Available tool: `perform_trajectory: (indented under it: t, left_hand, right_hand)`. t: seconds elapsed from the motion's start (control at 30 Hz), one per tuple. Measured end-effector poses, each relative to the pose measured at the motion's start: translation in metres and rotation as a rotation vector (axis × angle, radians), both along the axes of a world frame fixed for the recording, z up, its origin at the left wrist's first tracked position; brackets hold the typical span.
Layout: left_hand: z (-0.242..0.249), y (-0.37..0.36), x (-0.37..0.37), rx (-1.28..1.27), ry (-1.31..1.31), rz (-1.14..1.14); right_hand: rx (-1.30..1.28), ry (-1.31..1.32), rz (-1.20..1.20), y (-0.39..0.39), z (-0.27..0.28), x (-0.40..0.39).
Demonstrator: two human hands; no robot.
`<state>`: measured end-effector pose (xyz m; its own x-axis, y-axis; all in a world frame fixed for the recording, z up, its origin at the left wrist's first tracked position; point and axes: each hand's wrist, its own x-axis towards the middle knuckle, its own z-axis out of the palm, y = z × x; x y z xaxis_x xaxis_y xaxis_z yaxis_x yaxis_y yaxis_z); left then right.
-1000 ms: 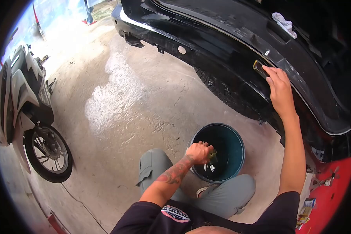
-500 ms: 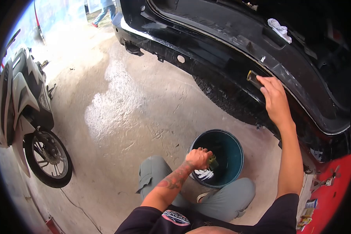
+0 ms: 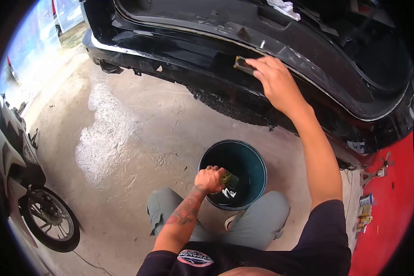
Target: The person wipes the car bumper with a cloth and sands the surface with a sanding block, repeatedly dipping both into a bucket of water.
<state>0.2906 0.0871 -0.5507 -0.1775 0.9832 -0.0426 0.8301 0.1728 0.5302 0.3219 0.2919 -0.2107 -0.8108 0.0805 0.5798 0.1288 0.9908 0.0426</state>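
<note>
Fingers of my right hand (image 3: 275, 83) are closed on a small dark block with a yellowish edge (image 3: 244, 65), held against the glossy black rear panel of a car (image 3: 184, 55). Over the dark teal bucket (image 3: 257, 161), my left hand (image 3: 209, 179) grips a greenish sponge-like piece (image 3: 228, 179) at the left side of the opening. White reflections show inside the bucket below that hand. The bucket stands on the concrete floor between my knees and the car.
A motorcycle (image 3: 50, 216) is at the left. A white cloth (image 3: 285, 9) lies on the car's upper ledge. At the right is a red surface (image 3: 391, 198) with small packets (image 3: 364, 217) along its edge. The car's tire (image 3: 225, 108) shows beneath the panel.
The view has shifted, so the car, bucket and motorcycle appear further left and higher or lower. Both hands keep their holds. The distant walking person is out of view.
</note>
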Motion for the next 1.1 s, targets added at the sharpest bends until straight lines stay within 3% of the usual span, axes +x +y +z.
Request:
perform_trajectory:
  t: [0.67,0.8,1.1]
  left_hand:
    - [0.001,0.001,-0.002,0.024,-0.003,0.008]
    - [0.0,-0.002,0.0,0.022,-0.022,0.013]
    - [-0.002,-0.001,-0.002,0.022,-0.019,0.005]
  right_hand:
    - [-0.006,-0.061,0.022,-0.012,0.003,-0.03]
    - [-0.044,-0.064,-0.083,-0.008,0.008,-0.054]
    - [0.014,-0.061,0.047,-0.027,0.003,-0.037]
